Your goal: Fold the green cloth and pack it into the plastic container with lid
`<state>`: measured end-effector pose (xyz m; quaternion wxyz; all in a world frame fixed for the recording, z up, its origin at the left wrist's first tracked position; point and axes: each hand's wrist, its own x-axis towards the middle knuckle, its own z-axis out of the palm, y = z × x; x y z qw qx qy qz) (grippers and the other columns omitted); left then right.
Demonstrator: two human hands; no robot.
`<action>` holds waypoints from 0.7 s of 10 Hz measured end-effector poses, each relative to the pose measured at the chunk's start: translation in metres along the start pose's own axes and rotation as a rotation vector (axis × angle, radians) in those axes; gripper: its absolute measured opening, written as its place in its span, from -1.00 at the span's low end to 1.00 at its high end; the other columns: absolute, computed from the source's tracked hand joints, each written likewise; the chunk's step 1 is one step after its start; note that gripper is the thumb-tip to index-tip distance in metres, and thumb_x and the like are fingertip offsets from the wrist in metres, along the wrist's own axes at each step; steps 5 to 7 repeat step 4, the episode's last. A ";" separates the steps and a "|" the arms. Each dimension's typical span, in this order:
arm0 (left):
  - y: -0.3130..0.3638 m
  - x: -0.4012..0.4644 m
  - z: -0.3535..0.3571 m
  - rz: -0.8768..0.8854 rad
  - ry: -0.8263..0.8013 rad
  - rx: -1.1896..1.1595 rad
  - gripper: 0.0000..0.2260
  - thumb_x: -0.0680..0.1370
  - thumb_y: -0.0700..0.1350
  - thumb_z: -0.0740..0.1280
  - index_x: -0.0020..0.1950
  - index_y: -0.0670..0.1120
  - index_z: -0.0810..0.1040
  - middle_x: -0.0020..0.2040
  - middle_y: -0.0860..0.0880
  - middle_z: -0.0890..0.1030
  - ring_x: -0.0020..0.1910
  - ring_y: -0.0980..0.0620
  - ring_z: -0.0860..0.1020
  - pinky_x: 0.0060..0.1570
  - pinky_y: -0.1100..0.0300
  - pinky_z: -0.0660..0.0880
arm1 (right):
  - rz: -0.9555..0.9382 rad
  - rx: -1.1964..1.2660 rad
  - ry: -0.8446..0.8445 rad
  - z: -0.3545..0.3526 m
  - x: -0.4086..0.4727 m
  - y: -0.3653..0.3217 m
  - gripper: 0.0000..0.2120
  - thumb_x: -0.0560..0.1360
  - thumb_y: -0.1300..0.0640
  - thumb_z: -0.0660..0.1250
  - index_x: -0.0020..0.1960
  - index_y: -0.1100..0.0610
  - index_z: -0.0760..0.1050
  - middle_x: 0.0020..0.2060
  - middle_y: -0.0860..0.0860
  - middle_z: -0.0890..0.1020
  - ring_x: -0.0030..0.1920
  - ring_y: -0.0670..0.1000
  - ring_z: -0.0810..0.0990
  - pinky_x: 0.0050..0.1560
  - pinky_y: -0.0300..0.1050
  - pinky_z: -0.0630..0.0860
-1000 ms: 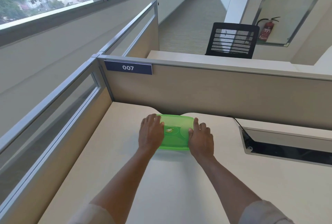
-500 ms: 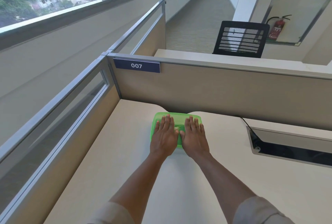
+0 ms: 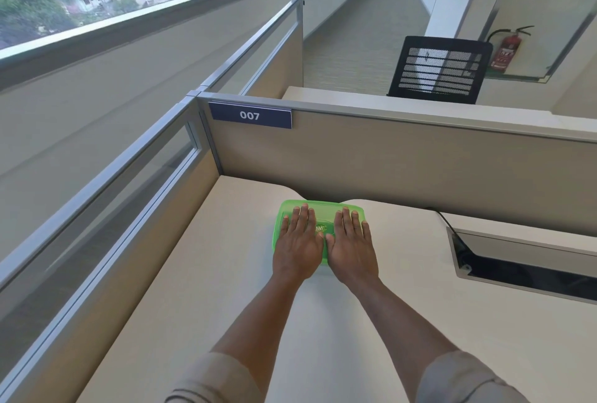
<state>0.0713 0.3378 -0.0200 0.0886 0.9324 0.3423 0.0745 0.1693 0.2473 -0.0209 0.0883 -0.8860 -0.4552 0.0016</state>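
We see both hands lying flat, palms down, on the lid (image 3: 319,212) of the green plastic container (image 3: 278,234), which sits on the pale desk (image 3: 226,273) close to the beige partition (image 3: 403,169). The left hand (image 3: 298,245) covers the container's left half and the right hand (image 3: 352,247) its right half; the fingers are stretched out and together, gripping nothing, and the two thumbs nearly meet beside the small round label (image 3: 320,228) in the lid's middle. The lid is on the container. We cannot make out the green cloth through the tinted plastic. A blue plate reading 007 (image 3: 250,115) hangs on the partition, and a recessed cable tray (image 3: 523,260) lies well to the right
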 end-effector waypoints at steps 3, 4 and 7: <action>0.005 -0.002 -0.017 -0.027 -0.005 -0.021 -0.44 0.69 0.03 -0.04 0.62 -0.19 -0.11 0.63 -0.14 -0.13 0.60 -0.09 -0.15 0.56 0.00 -0.15 | 0.015 0.079 -0.024 -0.014 0.000 0.000 -0.43 0.66 -0.04 -0.05 0.59 0.19 -0.05 0.60 0.12 -0.01 0.59 0.12 -0.07 0.56 0.12 -0.10; 0.015 0.000 -0.036 0.012 0.110 -0.018 -0.42 0.68 0.02 0.00 0.62 -0.19 -0.09 0.63 -0.15 -0.12 0.60 -0.09 -0.15 0.56 0.00 -0.15 | 0.011 0.115 0.082 -0.040 0.002 -0.001 -0.42 0.65 -0.01 0.00 0.58 0.20 -0.03 0.59 0.13 0.00 0.59 0.13 -0.06 0.56 0.13 -0.07; 0.015 0.000 -0.036 0.012 0.110 -0.018 -0.42 0.68 0.02 0.00 0.62 -0.19 -0.09 0.63 -0.15 -0.12 0.60 -0.09 -0.15 0.56 0.00 -0.15 | 0.011 0.115 0.082 -0.040 0.002 -0.001 -0.42 0.65 -0.01 0.00 0.58 0.20 -0.03 0.59 0.13 0.00 0.59 0.13 -0.06 0.56 0.13 -0.07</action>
